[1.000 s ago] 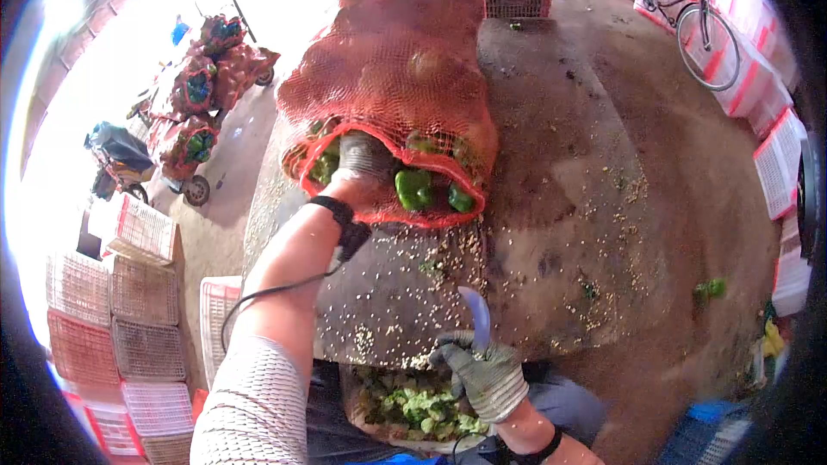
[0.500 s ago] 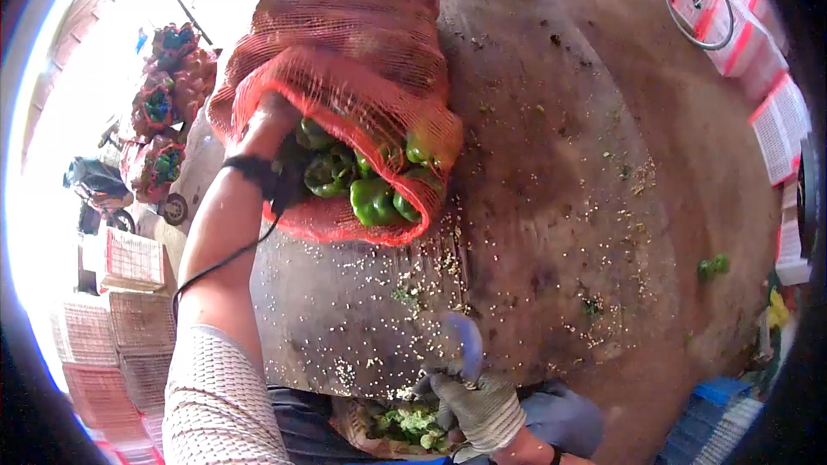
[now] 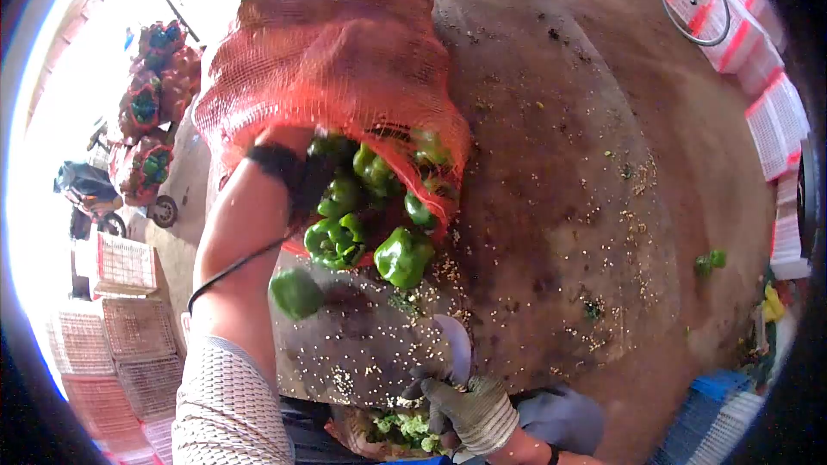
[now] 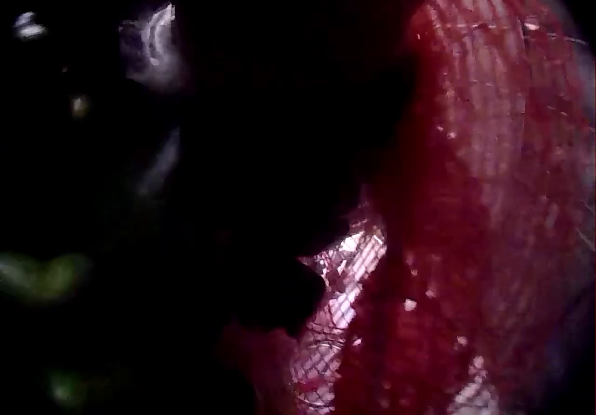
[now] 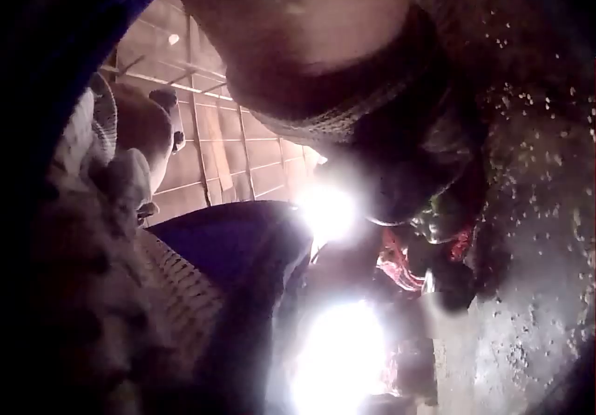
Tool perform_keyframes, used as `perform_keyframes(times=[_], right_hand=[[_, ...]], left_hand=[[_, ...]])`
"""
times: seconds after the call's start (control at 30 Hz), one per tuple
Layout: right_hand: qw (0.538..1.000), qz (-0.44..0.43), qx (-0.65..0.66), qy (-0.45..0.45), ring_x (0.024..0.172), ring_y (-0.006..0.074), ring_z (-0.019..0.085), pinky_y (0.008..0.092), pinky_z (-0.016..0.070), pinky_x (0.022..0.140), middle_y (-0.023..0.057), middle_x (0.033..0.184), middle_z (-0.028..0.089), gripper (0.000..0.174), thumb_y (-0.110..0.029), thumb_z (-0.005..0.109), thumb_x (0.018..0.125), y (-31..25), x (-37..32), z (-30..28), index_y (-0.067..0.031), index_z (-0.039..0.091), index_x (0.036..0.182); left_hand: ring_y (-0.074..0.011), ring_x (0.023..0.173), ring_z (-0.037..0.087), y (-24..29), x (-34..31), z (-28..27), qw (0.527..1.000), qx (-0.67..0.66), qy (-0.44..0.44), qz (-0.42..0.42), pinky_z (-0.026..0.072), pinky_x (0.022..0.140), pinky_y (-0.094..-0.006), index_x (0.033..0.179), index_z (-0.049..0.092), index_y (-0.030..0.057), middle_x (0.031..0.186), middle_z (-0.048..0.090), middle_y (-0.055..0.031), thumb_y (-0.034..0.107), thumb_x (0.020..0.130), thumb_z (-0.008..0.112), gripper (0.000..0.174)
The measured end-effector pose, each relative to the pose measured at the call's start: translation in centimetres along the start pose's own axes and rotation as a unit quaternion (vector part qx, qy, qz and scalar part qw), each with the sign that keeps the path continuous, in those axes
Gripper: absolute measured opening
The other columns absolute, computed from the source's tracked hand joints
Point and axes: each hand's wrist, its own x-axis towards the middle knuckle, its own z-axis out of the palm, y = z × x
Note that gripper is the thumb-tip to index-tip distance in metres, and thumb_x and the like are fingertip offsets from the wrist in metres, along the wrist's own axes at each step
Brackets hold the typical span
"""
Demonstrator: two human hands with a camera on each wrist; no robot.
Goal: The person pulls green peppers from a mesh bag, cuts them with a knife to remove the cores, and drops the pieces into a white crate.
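Left hand (image 3: pixel 287 138) is buried to the wrist in the mouth of the red mesh sack (image 3: pixel 345 52) on the far left of the table (image 3: pixel 551 164). Its grip cannot be told. Green peppers (image 3: pixel 402 256) lie at that mouth. At the near edge, the gloved right hand (image 3: pixel 472 412) has fingers curled round a knife (image 3: pixel 454 349), blade upward.

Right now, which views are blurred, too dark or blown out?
Head view: fisheye bends the edges, daylight burns out the upper left, the loose green pepper is motion-smeared. Left wrist view: nearly black, only the red mesh sack reads. Right wrist view: white glare at bottom centre, the rest dim and soft.
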Motion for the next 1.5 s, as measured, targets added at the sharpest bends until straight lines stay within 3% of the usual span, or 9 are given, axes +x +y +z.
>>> perform_keyframes(times=[0.13, 0.37, 0.6, 0.83, 0.87, 0.97, 1.17, 1.3, 1.5], right_hand=[[0.992, -0.066, -0.105, 0.009, 0.038, 0.0081, 0.048, 0.0237, 0.0371, 0.037, 0.0021, 0.055, 0.058, 0.021, -0.019, 0.058, 0.097, 0.8, 0.8, 0.1, -0.0021, 0.069, 0.102], [0.995, -0.032, -0.092, 0.018, 0.039, 0.0139, 0.052, 0.0297, 0.0429, 0.040, 0.0014, 0.050, 0.054, 0.034, -0.041, 0.053, 0.100, 1.4, 1.8, 1.3, -0.0112, 0.069, 0.094], [0.868, -0.408, -0.246, 0.140, 0.058, 0.0239, 0.062, 0.0389, 0.0510, 0.055, 0.0040, 0.068, 0.066, 0.029, -0.038, 0.063, 0.093, 7.0, 7.9, -0.2, -0.0126, 0.070, 0.106], [0.992, -0.011, -0.119, 0.048, 0.051, 0.0139, 0.057, 0.0332, 0.0448, 0.048, 0.0037, 0.058, 0.062, 0.026, -0.032, 0.068, 0.090, 4.7, 2.0, -0.4, -0.0107, 0.074, 0.104], [0.956, -0.234, -0.145, 0.103, 0.044, 0.0130, 0.053, 0.0311, 0.0412, 0.044, 0.0020, 0.054, 0.058, 0.023, -0.029, 0.068, 0.090, 3.0, 0.1, 1.1, -0.0072, 0.073, 0.088], [0.998, 0.005, -0.021, 0.056, 0.038, 0.0145, 0.049, 0.0309, 0.0393, 0.040, 0.0027, 0.052, 0.058, 0.033, -0.030, 0.069, 0.090, 4.2, 1.0, -0.4, -0.0087, 0.064, 0.065], [0.999, -0.013, 0.022, 0.047, 0.036, 0.0160, 0.049, 0.0304, 0.0403, 0.039, 0.0046, 0.049, 0.057, 0.037, -0.034, 0.073, 0.087, 0.3, -1.7, 0.9, -0.0106, 0.063, 0.060], [0.999, 0.027, 0.010, -0.020, 0.058, 0.0124, 0.061, 0.0296, 0.0495, 0.047, 0.0070, 0.090, 0.070, 0.036, -0.021, 0.065, 0.092, 1.4, -0.7, -0.1, -0.0045, 0.061, 0.124], [0.997, -0.077, -0.015, -0.012, 0.055, 0.0128, 0.060, 0.0300, 0.0481, 0.045, 0.0075, 0.089, 0.070, 0.035, -0.022, 0.065, 0.092, 1.0, 0.5, 0.4, -0.0047, 0.062, 0.123]], left_hand=[[-0.0178, 0.117, 0.054, -1.3, 0.3, -0.8, 1.000, -0.002, 0.012, -0.013, 0.0433, 0.102, -0.0321, 0.136, 0.052, 0.0070, 0.130, 0.059, -0.0044, 0.021, 0.097, 0.057, 0.042], [-0.0186, 0.116, 0.054, -0.7, -1.0, -1.2, 1.000, -0.018, 0.015, 0.003, 0.0437, 0.102, -0.0325, 0.135, 0.052, 0.0071, 0.129, 0.059, -0.0048, 0.021, 0.095, 0.059, 0.043], [-0.0194, 0.115, 0.055, 4.1, -4.2, 2.3, 0.995, -0.061, -0.007, 0.078, 0.0441, 0.101, -0.0330, 0.134, 0.053, 0.0073, 0.128, 0.060, -0.0053, 0.021, 0.094, 0.061, 0.043], [-0.0201, 0.114, 0.055, 5.6, -5.4, 2.4, 0.992, -0.068, -0.035, 0.098, 0.0446, 0.100, -0.0334, 0.133, 0.054, 0.0074, 0.126, 0.060, -0.0057, 0.021, 0.092, 0.063, 0.044], [-0.0203, 0.114, 0.055, 5.1, -5.3, 1.8, 0.993, -0.064, -0.029, 0.090, 0.0446, 0.100, -0.0335, 0.133, 0.054, 0.0074, 0.126, 0.060, -0.0058, 0.021, 0.092, 0.063, 0.044], [-0.0206, 0.114, 0.055, 2.0, -3.7, -0.8, 0.999, -0.030, -0.002, 0.029, 0.0448, 0.100, -0.0337, 0.132, 0.054, 0.0075, 0.126, 0.060, -0.0060, 0.021, 0.091, 0.064, 0.045], [-0.0212, 0.113, 0.056, -5.7, -3.1, -5.3, 0.993, 0.025, 0.008, -0.114, 0.0452, 0.099, -0.0340, 0.131, 0.055, 0.0076, 0.125, 0.060, -0.0064, 0.022, 0.090, 0.066, 0.045], [-0.0217, 0.112, 0.056, -6.8, -4.6, -5.9, 0.990, 0.025, 0.005, -0.139, 0.0454, 0.099, -0.0343, 0.131, 0.055, 0.0077, 0.124, 0.061, -0.0066, 0.022, 0.089, 0.067, 0.046], [-0.0223, 0.112, 0.056, -9.5, -7.0, -6.7, 0.983, 0.029, -0.004, -0.183, 0.0458, 0.098, -0.0347, 0.130, 0.056, 0.0079, 0.123, 0.061, -0.0070, 0.022, 0.087, 0.068, 0.047]])
